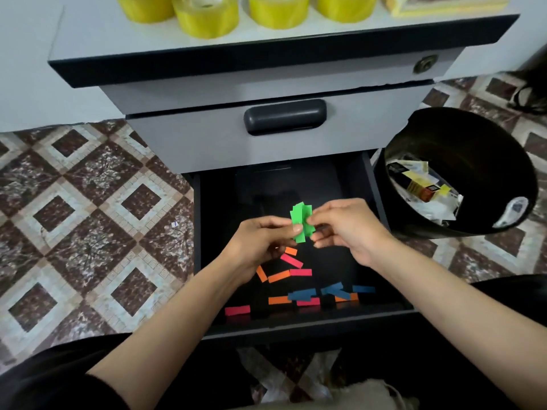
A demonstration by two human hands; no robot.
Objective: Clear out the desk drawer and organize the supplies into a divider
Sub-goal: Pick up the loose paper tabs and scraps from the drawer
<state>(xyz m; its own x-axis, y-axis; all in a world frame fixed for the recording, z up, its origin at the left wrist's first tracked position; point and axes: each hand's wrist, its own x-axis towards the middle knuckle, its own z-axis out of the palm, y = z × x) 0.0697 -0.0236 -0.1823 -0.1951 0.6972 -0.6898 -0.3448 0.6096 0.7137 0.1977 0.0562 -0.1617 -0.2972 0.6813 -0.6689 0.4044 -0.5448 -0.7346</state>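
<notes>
The bottom drawer (381, 220) of a grey cabinet stands pulled out, its inside black. Over its middle, my left hand (260, 241) and my right hand (346, 226) together pinch a small bunch of green paper strips (300, 221). Loose strips lie on the drawer floor below my hands: pink strips (293, 261), orange strips (278, 276) and blue strips (334, 290), scattered toward the front edge. No divider shows in this view.
A black waste bin (461, 137) with paper scraps stands right of the drawer. Several yellow tape rolls (207, 16) and a stack of sticky notes (444, 4) sit on the cabinet top. The shut middle drawer has a dark handle (284, 116). Patterned floor tiles (88, 202) lie to the left.
</notes>
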